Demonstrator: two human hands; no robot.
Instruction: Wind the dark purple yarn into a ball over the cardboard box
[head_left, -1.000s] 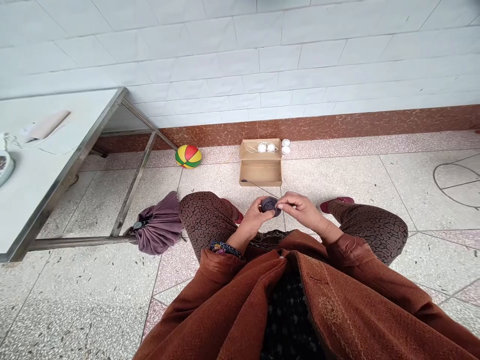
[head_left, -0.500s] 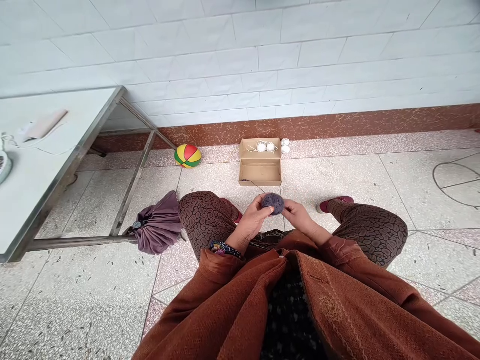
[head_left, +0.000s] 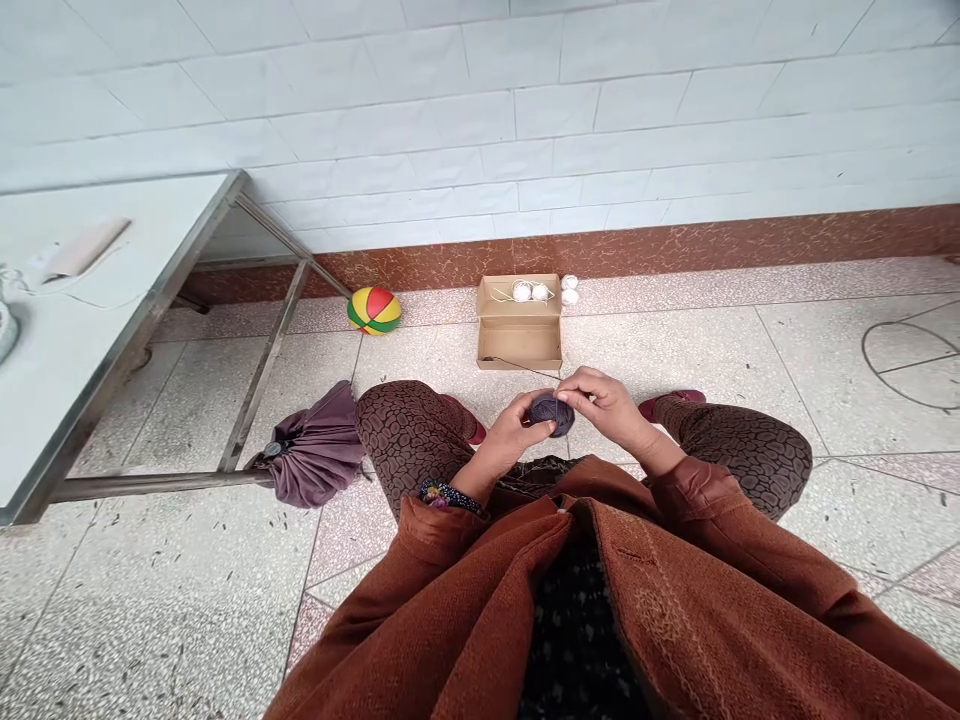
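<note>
My left hand [head_left: 517, 428] is closed around a dark purple-grey ball of yarn [head_left: 550, 415], thumb in front and fingers behind. At the ball's upper right, my right hand [head_left: 604, 405] pinches the yarn strand [head_left: 529, 366] between thumb and fingertips. That dark strand runs from the pinch up and left into the open cardboard box [head_left: 520, 325] on the floor. A small dark bit of yarn [head_left: 489, 359] lies inside the box, at its left. White yarn balls [head_left: 530, 291] sit in the raised lid part, and two more white balls [head_left: 570, 290] are beside it.
A multicoloured ball [head_left: 374, 311] lies on the floor left of the box. A metal-framed table [head_left: 187, 250] stands at the left, with a folded purple umbrella [head_left: 318, 450] by its leg. A wire ring stand [head_left: 911, 365] is at the right. The tiled wall [head_left: 525, 150] rises behind.
My right hand has moved up from the ball's right side to above its upper right, drawing the strand taut toward the right. The ball has shifted slightly and turned in my left hand.
</note>
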